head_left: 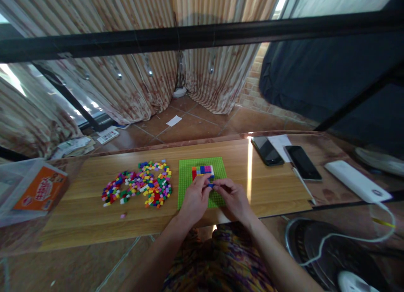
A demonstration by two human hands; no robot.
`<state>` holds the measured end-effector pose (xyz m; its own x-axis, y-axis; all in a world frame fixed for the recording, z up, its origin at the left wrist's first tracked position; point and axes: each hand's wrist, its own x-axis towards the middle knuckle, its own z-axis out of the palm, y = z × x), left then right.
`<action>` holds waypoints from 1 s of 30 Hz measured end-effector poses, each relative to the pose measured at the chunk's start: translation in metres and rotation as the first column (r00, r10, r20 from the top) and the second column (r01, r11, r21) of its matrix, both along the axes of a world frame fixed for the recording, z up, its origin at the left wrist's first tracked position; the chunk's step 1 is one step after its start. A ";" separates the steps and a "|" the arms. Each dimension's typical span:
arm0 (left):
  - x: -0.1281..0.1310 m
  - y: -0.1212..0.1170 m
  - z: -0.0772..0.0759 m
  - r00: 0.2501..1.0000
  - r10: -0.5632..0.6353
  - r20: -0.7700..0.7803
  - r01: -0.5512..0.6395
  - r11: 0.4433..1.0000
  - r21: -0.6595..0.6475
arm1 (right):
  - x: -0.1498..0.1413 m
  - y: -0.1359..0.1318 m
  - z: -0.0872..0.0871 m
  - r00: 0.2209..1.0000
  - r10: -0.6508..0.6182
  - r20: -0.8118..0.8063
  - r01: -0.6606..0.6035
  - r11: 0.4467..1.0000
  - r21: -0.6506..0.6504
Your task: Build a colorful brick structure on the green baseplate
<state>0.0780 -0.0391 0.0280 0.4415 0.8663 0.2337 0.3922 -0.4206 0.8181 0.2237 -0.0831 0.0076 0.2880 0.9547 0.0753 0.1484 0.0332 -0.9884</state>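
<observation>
Over the green baseplate (184, 174), my left hand (196, 196) and my right hand (233, 198) meet at their fingertips. Both are closed in a pinch at a small blue toy brick (211, 185). Just beyond the fingers, a block of red, white, blue, purple and other coloured bricks (203, 170) is set on the baseplate. My left hand covers part of its near side. A wide heap of small multicoloured bricks (154, 184) lies left of the baseplate, and one pink brick (123, 215) lies apart, nearer to me.
A clear plastic box with an orange label (36, 187) stands at the table's left end. To the right lie two dark phones (268, 151), a sheet of white paper (280, 147) and a white power strip (356, 180) with a cable. The wooden tabletop (78, 224) ends close to my lap.
</observation>
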 end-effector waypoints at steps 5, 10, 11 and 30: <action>0.002 0.003 -0.003 0.999 0.028 -0.028 -0.028 1.000 0.007 | 0.006 0.005 -0.005 0.999 0.024 0.036 -0.023 0.999 -0.033; -0.004 0.003 -0.003 0.976 0.149 -0.158 -0.138 0.987 0.081 | 0.011 0.016 0.000 0.951 -0.036 0.308 0.020 0.998 0.055; -0.005 0.003 -0.003 0.971 0.153 -0.182 -0.137 0.986 0.099 | 0.011 0.017 0.001 0.940 -0.035 0.341 0.013 0.998 0.067; -0.001 -0.006 -0.016 0.806 0.155 -0.572 0.064 0.937 0.345 | 0.002 0.029 -0.009 0.983 -0.141 -0.119 0.126 0.984 -0.127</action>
<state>0.0771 -0.0447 0.0118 0.5489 0.8064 0.2202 0.7707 -0.5902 0.2402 0.2259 -0.0544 -0.0013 0.4137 0.9068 -0.0811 0.0171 -0.0968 -0.9952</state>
